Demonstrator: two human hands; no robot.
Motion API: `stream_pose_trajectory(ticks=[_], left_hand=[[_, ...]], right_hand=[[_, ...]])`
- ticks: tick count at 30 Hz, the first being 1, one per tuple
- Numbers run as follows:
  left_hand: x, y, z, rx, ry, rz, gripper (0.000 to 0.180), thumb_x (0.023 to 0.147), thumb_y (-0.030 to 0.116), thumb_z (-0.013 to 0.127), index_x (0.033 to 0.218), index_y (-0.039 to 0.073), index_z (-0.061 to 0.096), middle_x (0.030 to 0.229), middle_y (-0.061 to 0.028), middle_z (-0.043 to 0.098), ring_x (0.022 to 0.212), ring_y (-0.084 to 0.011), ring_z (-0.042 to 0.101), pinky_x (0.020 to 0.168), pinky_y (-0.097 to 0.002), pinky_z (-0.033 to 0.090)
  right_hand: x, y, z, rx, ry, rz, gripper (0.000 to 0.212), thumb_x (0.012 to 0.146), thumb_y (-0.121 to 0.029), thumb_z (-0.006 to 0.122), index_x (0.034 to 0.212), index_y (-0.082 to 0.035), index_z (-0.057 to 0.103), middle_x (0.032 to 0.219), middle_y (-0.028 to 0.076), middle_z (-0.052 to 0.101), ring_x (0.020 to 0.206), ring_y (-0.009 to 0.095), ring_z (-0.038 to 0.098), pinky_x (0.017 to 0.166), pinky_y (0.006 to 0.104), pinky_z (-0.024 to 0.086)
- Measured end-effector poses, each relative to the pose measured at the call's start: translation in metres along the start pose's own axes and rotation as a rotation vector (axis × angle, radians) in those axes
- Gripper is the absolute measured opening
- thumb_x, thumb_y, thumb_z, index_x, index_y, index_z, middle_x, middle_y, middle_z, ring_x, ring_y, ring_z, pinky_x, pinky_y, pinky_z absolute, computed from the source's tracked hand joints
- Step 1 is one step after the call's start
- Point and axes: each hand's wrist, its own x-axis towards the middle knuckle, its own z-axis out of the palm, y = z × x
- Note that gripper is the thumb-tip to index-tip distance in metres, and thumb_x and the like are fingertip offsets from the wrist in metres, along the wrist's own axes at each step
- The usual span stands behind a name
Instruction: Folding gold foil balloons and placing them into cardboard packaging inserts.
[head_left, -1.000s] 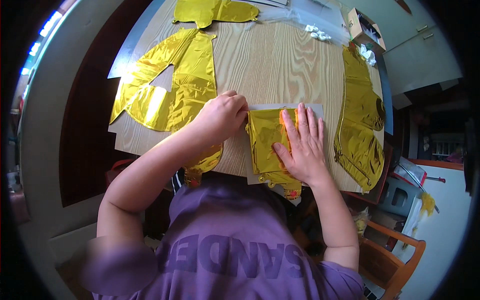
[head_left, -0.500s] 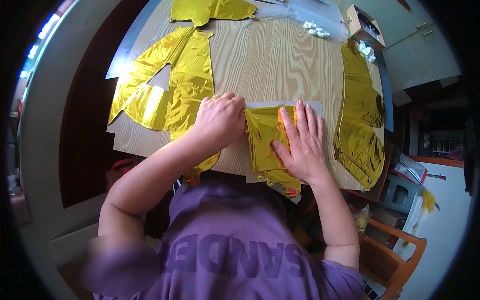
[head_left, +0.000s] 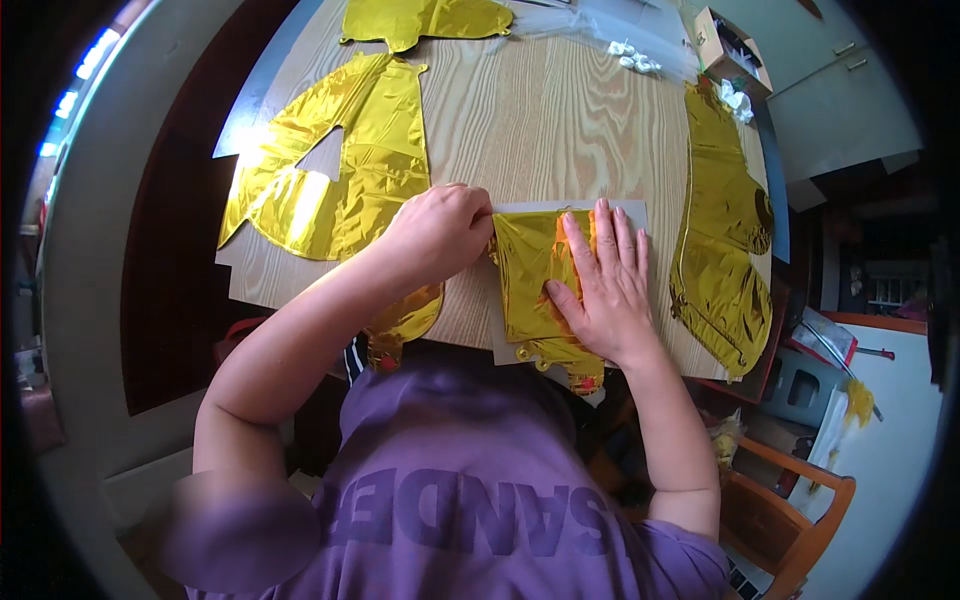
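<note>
A flat gold foil balloon [head_left: 530,270], folded into a rough rectangle, lies on a grey-white card [head_left: 625,208] at the table's near edge. Its small tabs and a tail hang past the card's near side. My right hand [head_left: 610,295] rests flat on the folded foil's right part with fingers stretched out. Orange reflections show beside the fingers. My left hand [head_left: 447,228] is closed in a fist at the foil's upper left edge, pinching it; the fingertips are hidden beneath the hand.
Another gold foil balloon [head_left: 385,160] lies flat at left, partly under my left forearm. More gold foil lies at the far edge [head_left: 425,22] and along the right [head_left: 715,220]. Clear plastic sheets [head_left: 570,30], white crumpled bits [head_left: 633,57] and a small box [head_left: 728,50] stand at the back.
My left fist has shifted very slightly at the foil's edge. My right hand stays pressed in nearly the same place.
</note>
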Motion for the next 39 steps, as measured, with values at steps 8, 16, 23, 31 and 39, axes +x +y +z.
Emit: stream_pose_trajectory(ticks=[8, 16, 23, 31, 39], left_hand=[[0.007, -0.002, -0.004, -0.213, -0.105, -0.078, 0.024, 0.090, 0.019, 0.062, 0.095, -0.002, 0.072, 0.072, -0.0130, 0.069, 0.067, -0.0222, 0.068, 0.066, -0.0370, 0.053], [0.011, 0.002, -0.011, -0.320, -0.228, -0.239, 0.026, 0.092, 0.020, 0.062, 0.088, -0.004, 0.071, 0.065, -0.0063, 0.065, 0.056, -0.0129, 0.061, 0.055, -0.0308, 0.050], [0.005, 0.013, -0.009, -0.282, -0.211, -0.293, 0.033, 0.096, 0.025, 0.062, 0.085, -0.005, 0.070, 0.065, -0.0062, 0.065, 0.055, -0.0131, 0.064, 0.053, -0.0304, 0.051], [0.010, -0.001, -0.006, -0.451, -0.247, -0.295, 0.024, 0.093, 0.019, 0.064, 0.091, -0.005, 0.071, 0.069, -0.0053, 0.067, 0.054, -0.0114, 0.061, 0.052, -0.0272, 0.051], [0.009, 0.009, -0.004, -0.396, -0.177, -0.312, 0.027, 0.094, 0.019, 0.064, 0.085, -0.005, 0.070, 0.061, -0.0044, 0.062, 0.051, -0.0109, 0.059, 0.050, -0.0279, 0.049]], right_hand=[[0.000, 0.000, 0.000, 0.005, 0.006, -0.002, 0.074, 0.100, -0.053, 0.049, 0.161, -0.018, 0.026, 0.166, 0.024, 0.015, 0.151, 0.045, 0.018, 0.122, 0.0590, 0.010], [0.000, -0.001, 0.000, -0.001, 0.002, -0.002, 0.075, 0.099, -0.051, 0.051, 0.161, -0.018, 0.025, 0.166, 0.024, 0.015, 0.151, 0.045, 0.019, 0.121, 0.0597, 0.010], [0.000, 0.000, 0.000, -0.007, 0.005, -0.007, 0.075, 0.099, -0.050, 0.052, 0.161, -0.018, 0.025, 0.166, 0.023, 0.014, 0.151, 0.045, 0.018, 0.121, 0.0595, 0.010], [0.000, 0.000, -0.001, -0.005, 0.002, -0.003, 0.075, 0.099, -0.051, 0.051, 0.161, -0.018, 0.025, 0.166, 0.023, 0.014, 0.151, 0.044, 0.018, 0.121, 0.0593, 0.010], [0.000, -0.001, -0.001, -0.005, -0.013, 0.008, 0.075, 0.099, -0.051, 0.051, 0.161, -0.018, 0.025, 0.166, 0.024, 0.015, 0.151, 0.045, 0.019, 0.122, 0.0588, 0.010]])
